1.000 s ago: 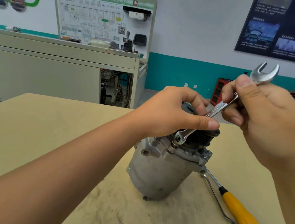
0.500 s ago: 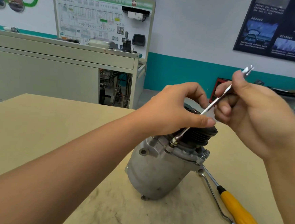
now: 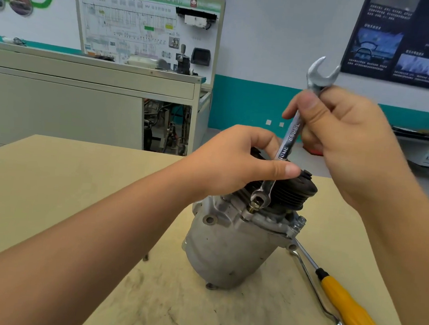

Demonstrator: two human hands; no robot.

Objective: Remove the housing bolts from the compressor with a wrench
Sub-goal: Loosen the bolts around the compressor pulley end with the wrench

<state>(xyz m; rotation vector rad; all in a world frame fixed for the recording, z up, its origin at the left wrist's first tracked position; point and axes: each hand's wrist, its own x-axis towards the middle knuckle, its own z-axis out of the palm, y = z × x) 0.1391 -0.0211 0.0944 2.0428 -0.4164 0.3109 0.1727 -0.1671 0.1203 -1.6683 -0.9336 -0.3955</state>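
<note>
I see the compressor [image 3: 226, 253] standing on end on the bench [image 3: 77, 190], black pulley end up. The wrench [image 3: 291, 135] is tilted steeply above it, ring end over a housing bolt [image 3: 252, 208] at the top flange and open end pointing up. My left hand [image 3: 234, 164] pinches the lower shaft between thumb and fingers, my right hand [image 3: 343, 146] grips the upper shaft just below the open end, and a yellow-handled screwdriver [image 3: 350, 309] and a thin bent metal tool [image 3: 312, 280] lie just right of the compressor.
</note>
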